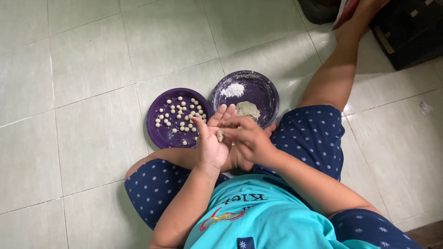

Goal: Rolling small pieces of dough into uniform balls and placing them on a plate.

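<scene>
A small, pale, roughly rounded piece of dough [220, 135] is pressed between the open left hand [213, 138], palm up, and the fingers of the right hand [247, 138], which are curled over it. Similar off-white balls [181, 115] are scattered on a purple plate [159, 131]; a greyish dough lump [248, 110] and white flour [232, 90] lie on a second purple plate [270, 94] on the tiled floor [92, 69].
</scene>
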